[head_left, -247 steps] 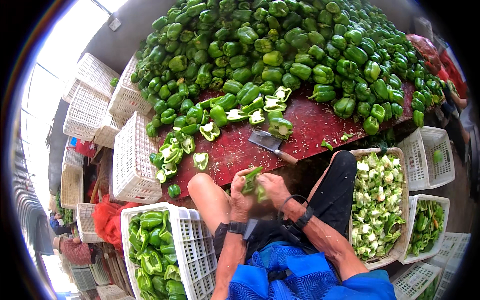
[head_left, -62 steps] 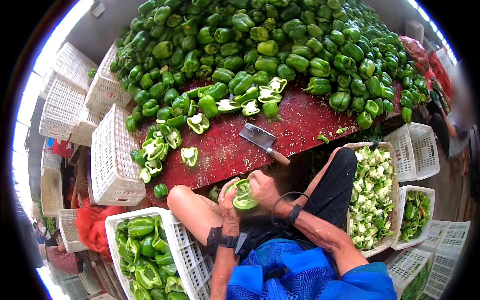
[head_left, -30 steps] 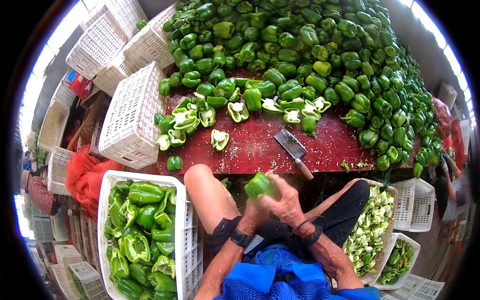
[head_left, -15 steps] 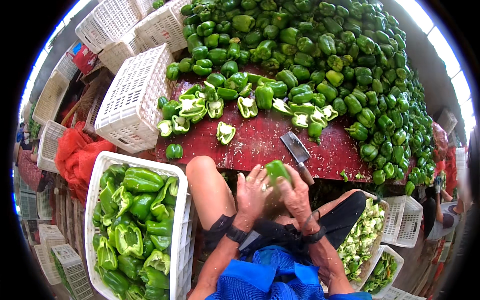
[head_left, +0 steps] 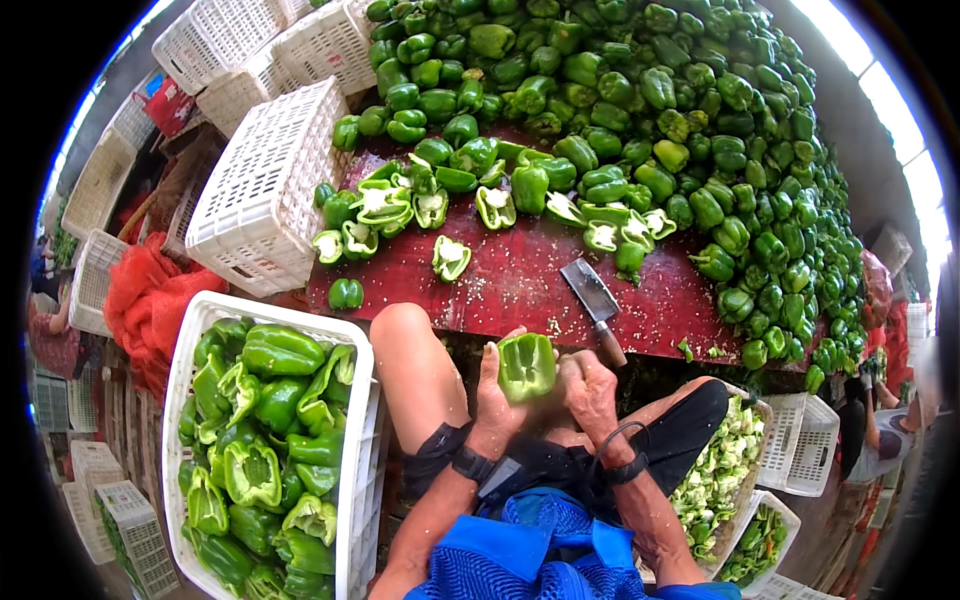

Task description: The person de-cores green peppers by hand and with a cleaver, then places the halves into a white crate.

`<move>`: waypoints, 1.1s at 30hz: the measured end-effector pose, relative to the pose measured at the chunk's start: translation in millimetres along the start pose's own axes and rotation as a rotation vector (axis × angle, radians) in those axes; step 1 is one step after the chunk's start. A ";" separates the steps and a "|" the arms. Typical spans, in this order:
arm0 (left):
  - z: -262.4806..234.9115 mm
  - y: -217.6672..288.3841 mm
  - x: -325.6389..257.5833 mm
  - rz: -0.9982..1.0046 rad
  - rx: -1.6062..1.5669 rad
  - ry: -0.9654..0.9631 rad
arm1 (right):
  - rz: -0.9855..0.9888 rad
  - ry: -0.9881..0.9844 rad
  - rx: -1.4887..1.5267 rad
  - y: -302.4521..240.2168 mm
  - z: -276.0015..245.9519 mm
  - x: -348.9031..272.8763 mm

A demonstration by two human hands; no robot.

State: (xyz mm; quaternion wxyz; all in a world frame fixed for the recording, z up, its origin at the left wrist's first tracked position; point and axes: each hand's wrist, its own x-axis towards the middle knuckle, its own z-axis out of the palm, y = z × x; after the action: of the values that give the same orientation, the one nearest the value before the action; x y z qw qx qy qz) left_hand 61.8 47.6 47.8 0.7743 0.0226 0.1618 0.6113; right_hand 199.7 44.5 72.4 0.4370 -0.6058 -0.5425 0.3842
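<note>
My left hand (head_left: 494,409) holds a green bell pepper half (head_left: 526,368) over my lap, its pale hollow inside facing up. Just right of it, my right hand (head_left: 590,398) is closed with the fingers curled in; whatever it may hold is hidden. Beyond that hand a cleaver (head_left: 590,290) lies on the red tabletop (head_left: 500,290), its handle pointing toward me. Cut pepper halves (head_left: 385,205) with white cores rest at the table's left, and another half (head_left: 451,259) lies apart from them nearer to me.
A large heap of whole green peppers (head_left: 640,110) covers the far and right table. By my left leg stands a white crate (head_left: 362,400) of cored pepper halves. To my right is a container of pale pepper cores (head_left: 715,480). White crates (head_left: 265,190) and red netting (head_left: 150,310) are at left.
The pepper half has turned from its green outside to its hollow inside and shifted slightly left and down into my left hand. My right hand has come away from it and closed.
</note>
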 end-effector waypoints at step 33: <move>64.0 176.1 -116.0 0.761 2.386 0.874 | 0.233 -0.407 0.169 -24.6 4.0 36.8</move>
State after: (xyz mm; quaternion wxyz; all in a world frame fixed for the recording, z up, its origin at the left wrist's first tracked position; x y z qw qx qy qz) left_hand -109.0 -8.4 175.2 -0.0542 0.5308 0.8140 0.2296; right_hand 192.4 82.3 94.7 0.3205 -0.5357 -0.5118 0.5902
